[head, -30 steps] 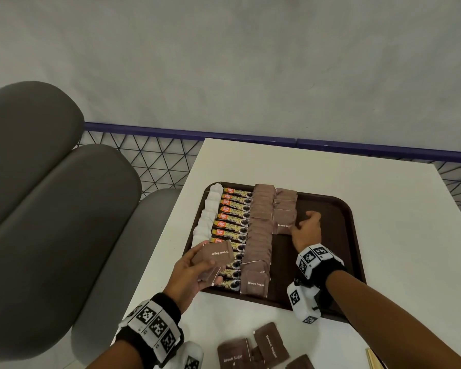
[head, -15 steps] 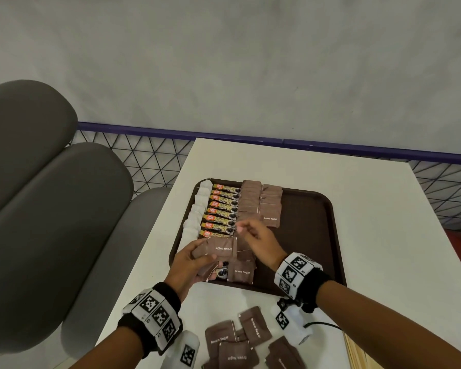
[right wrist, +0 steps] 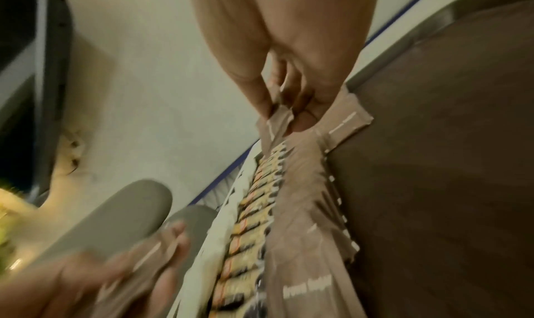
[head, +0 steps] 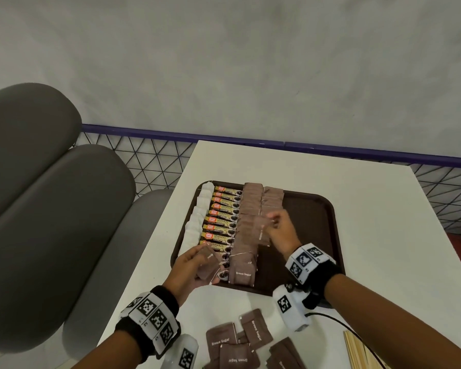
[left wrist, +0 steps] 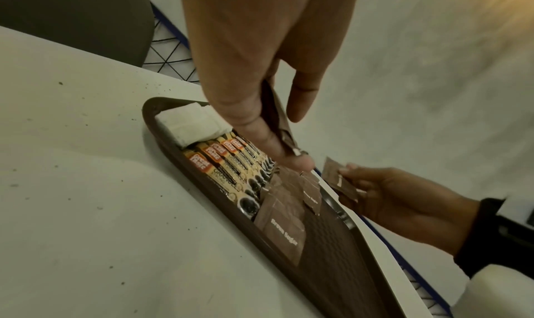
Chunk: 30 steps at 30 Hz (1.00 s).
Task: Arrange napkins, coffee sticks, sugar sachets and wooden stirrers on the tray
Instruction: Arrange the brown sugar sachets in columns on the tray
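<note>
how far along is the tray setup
Done: on the tray, a column of napkins, a row of coffee sticks and one full column of sugar sachets, with a second, shorter column started. In hand: the right hand pinches one sachet over the tray; the left hand holds spare sachets. Left: loose sachets and wooden stirrers lie on the table.

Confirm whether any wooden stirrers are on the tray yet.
No: the wooden stirrers lie on the table, off the tray.
</note>
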Available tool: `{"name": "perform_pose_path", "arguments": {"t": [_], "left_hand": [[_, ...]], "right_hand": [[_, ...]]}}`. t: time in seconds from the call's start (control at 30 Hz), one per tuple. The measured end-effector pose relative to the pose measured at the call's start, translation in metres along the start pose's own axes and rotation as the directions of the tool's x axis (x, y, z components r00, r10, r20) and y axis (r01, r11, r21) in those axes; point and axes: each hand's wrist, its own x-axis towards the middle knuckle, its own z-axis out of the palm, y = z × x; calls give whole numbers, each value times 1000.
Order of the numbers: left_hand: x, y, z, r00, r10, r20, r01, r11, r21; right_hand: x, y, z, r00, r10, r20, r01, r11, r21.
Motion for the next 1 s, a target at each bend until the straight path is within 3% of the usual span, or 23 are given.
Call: {"name": "perform_pose_path", "arguments": {"t": [0.1, 0.23, 0.5, 0.73, 1.0], "left_hand": [[3, 0, -4, 1000, -3, 2, 3, 1000, -13], [8, -1, -7, 1000, -14, 3, 14, 1000, -14], [20, 2, -9, 999, -35, -7, 35, 999, -18], [23, 1, -15, 1000, -25, 1, 25, 999, -41], [24, 4, -24, 1000, 5, -6, -6, 998, -57]], "right_hand": [[21, 15, -19, 973, 137, -187, -124, 989, 77], [40, 32, -33, 940, 258, -225, -240, 965, 104], [40, 39, -24, 927, 285, -245, -305, 951, -44], [42, 42, -11, 942, 230, -245, -290, 924, -251], [58, 50, -4, 942, 179, -284, -278, 892, -357]]}}
